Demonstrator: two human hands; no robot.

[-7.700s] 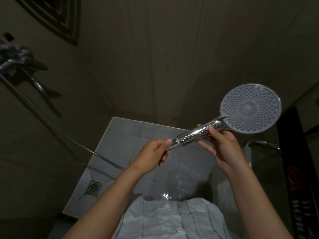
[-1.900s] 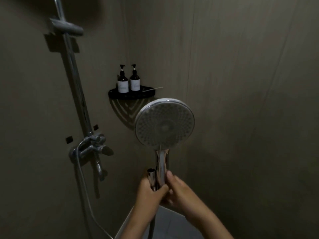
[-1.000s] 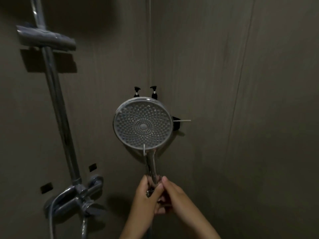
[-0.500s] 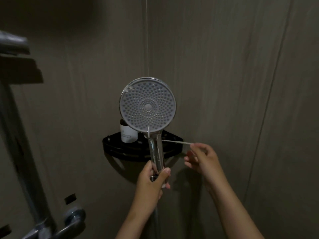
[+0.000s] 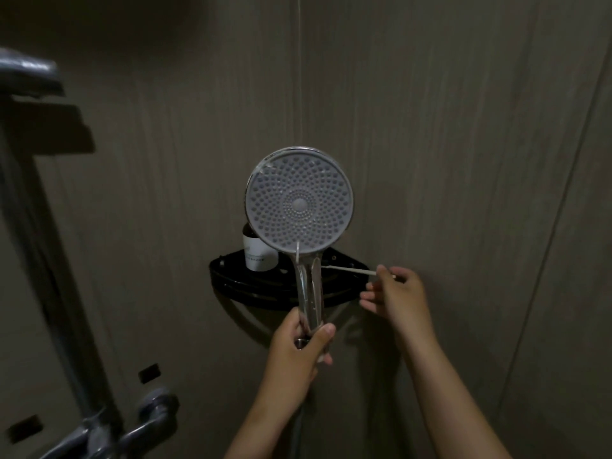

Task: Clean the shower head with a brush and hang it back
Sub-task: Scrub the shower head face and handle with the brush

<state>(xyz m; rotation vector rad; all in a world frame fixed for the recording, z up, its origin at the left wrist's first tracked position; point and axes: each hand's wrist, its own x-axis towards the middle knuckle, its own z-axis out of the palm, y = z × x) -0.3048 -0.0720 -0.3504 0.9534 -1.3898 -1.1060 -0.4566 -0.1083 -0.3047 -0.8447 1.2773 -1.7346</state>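
Observation:
The round chrome shower head (image 5: 299, 202) stands upright in the middle of the view, its grey nozzle face turned toward me. My left hand (image 5: 299, 351) grips the bottom of its chrome handle. To the right, my right hand (image 5: 395, 294) pinches the end of a thin white brush handle (image 5: 349, 269) that lies across the black corner shelf (image 5: 231, 283). The brush's head end is hidden behind the shower handle.
A dark bottle with a white label (image 5: 256, 251) stands on the shelf, half hidden by the shower head. The slide bar (image 5: 49, 260) with its holder bracket (image 5: 26, 74) runs down the left wall to the tap fitting (image 5: 145, 419). Grey walls meet in the corner behind.
My right hand let go of the shower handle, reached right and took hold of the brush handle on the shelf. The view moved closer to the shelf.

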